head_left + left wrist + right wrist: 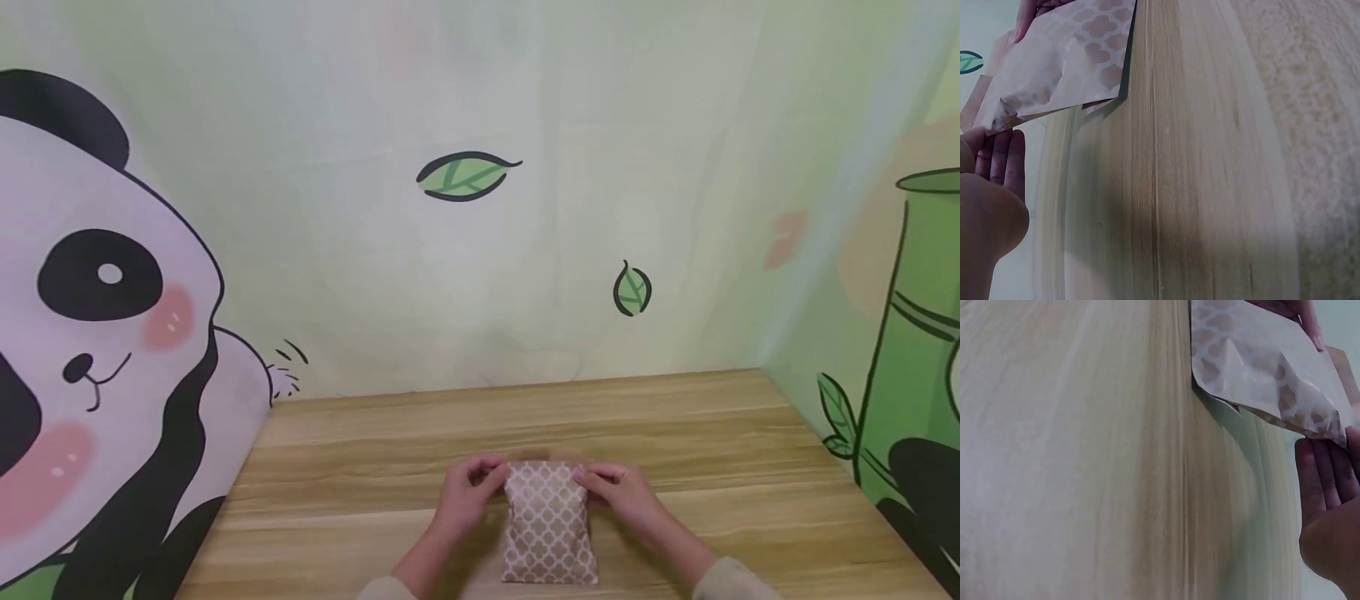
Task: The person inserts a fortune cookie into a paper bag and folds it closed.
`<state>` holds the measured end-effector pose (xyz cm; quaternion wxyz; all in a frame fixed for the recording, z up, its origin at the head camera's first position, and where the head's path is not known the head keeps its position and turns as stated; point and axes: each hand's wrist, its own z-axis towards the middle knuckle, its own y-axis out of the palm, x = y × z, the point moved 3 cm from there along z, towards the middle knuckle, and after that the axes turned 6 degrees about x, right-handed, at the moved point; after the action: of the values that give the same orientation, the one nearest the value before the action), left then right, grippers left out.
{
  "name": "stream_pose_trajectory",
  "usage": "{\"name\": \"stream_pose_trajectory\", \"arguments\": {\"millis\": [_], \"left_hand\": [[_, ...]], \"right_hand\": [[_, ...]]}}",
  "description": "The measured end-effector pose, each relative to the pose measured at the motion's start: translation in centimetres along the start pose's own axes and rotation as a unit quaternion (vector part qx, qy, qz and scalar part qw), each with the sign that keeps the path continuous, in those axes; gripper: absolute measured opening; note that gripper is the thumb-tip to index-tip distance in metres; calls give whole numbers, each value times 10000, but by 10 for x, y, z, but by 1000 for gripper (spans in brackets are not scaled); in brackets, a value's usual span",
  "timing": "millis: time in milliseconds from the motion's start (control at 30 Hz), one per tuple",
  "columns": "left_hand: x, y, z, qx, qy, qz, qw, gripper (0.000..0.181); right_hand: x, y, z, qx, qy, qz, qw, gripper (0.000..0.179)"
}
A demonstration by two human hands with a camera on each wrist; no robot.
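Note:
A small tan paper bag (pixel 550 525) with a white quatrefoil lattice print stands or leans over the table in the head view. At its upper left corner my left hand (pixel 465 493) pinches the paper between thumb and fingers. The upper right corner is pinched the same way by my right hand (pixel 624 497). In the left wrist view the creased bag (pixel 1066 56) shows its side edge, and the left hand (pixel 991 194) grips its corner. The right wrist view has the bag (pixel 1266 362) crumpled near the right hand (pixel 1332 494). What the bag contains is hidden.
The wood-grain table (pixel 360 458) runs back to a pale green backdrop (pixel 337 250) printed with leaves. A printed panda (pixel 97 333) covers the left side, and green bamboo (pixel 907 375) is printed on the right side.

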<state>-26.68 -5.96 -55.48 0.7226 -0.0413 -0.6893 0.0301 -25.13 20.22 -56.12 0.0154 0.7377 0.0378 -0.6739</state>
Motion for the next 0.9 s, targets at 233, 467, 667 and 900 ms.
{"name": "stream_pose_trajectory", "arguments": {"millis": [233, 467, 667, 900], "left_hand": [[-2, 0, 1, -8, -144, -179, 9997, 21], [-3, -1, 1, -133, -135, -453, 9988, 20], [-8, -4, 0, -383, -259, -920, 9947, 23], [0, -5, -1, -829, -377, -788, 9927, 26]], "right_hand": [[-6, 3, 0, 308, 56, -252, 9992, 31], [-7, 5, 3, 407, -25, -109, 9991, 29], [-11, 7, 2, 283, -215, 13, 9994, 32], [-17, 5, -2, 261, -319, -126, 9991, 30]]}}
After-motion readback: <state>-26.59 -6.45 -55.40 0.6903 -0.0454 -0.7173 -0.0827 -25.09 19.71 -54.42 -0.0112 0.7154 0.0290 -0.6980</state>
